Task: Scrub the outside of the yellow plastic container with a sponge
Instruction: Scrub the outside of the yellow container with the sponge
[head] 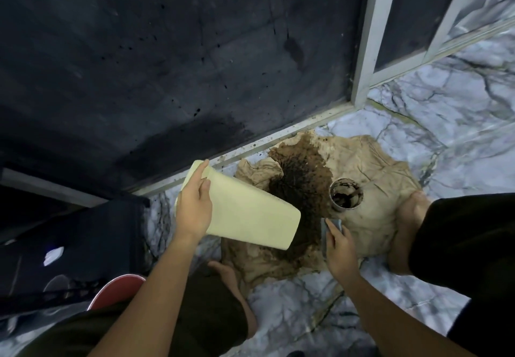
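1. Dark-clad knees are filling the bottom edge, with a red rounded object (117, 290) showing at lower left beside a dark crate-like shape.
2. Reaching up from the left, the left hand (193, 212) is gripping the pale yellow tall plastic container (245, 212), fingers wrapped over its upper side near the base and the thumb pressed against the wall.
3. That container is being held in the air, tilted, its long axis running from upper left down to lower right, with the open end pointing down-right toward the stained cloth; its mouth is facing away, so the inside is not showing.
4. Beneath it, a crumpled beige cloth (370, 167) is lying on the white marble-patterned floor (459, 92), soaked with a dark brown stain (301, 178).
5. A small round grey cup holding dark residue (346, 195) is sitting on the cloth.
6. Just below the cup, the right hand (341, 248) is pinching a small grey object (330, 227); what it is cannot be told.
7. A bare foot (409, 217) is resting on the cloth's right edge.
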